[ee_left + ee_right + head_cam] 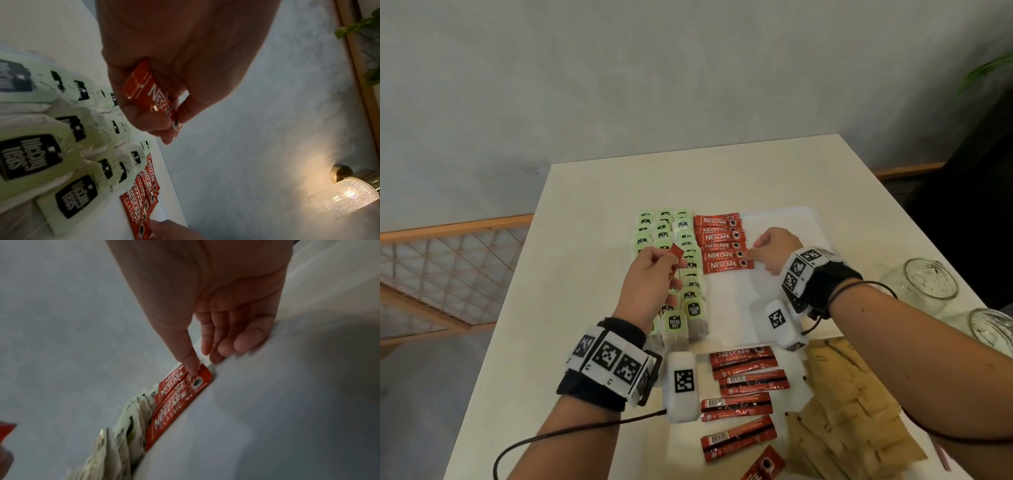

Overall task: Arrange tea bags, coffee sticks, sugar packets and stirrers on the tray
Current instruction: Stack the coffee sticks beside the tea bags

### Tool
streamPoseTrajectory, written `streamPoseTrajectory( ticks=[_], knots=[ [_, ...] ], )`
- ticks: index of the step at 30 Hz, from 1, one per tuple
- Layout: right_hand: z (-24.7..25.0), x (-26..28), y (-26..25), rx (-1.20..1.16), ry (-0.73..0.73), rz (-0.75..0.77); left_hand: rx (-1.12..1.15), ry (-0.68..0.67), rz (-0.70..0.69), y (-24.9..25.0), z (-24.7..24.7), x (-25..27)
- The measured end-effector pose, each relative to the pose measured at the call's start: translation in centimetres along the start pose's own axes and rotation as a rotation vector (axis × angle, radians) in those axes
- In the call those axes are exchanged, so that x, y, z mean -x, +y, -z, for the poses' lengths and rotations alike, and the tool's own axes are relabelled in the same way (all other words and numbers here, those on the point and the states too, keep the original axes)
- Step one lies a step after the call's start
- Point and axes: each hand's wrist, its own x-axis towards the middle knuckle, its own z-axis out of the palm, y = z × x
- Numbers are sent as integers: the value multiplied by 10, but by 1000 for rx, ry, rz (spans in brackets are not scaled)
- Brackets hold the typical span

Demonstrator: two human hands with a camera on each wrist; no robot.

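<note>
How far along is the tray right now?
Done: green-tagged tea bags fill the white tray's left side, with six red Nescafe coffee sticks beside them. In hand: left hand pinches another stick; right hand straightens the row. Left: loose sticks, brown packets.

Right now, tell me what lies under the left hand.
Under the left hand, which holds a coffee stick, lie rows of tea bags on the tray. Those it covers cannot be seen.

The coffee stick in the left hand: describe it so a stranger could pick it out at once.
Start at the white tray on the table, with green tea bags beside red coffee sticks. Above the tea bags, the left hand pinches one red coffee stick, the only one lifted.
</note>
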Motion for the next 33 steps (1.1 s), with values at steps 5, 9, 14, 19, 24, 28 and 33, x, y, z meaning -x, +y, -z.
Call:
streamPoseTrajectory(
  ticks=[5, 9, 14, 19, 24, 28, 33],
  knots=[
    [4, -6, -11, -15, -19, 23, 27, 5, 15, -2, 5, -1],
    [5, -9, -15, 18, -51, 57, 60, -28, 33, -5, 9, -1],
    [16, 8, -10, -79, -15, 59, 227, -189, 254, -3, 5, -1],
    [24, 65, -6, -351, -147, 193, 236, -395, 332, -1, -14, 10],
    [25, 115, -3, -466, -212, 319, 71, -462, 296, 7, -38, 33],
    [30, 127, 10, -483, -139, 384, -79, -486, 95, 7, -40, 47],
    [44, 129, 22, -525, -65, 314, 38, -374, 44, 4, -25, 49]
  ],
)
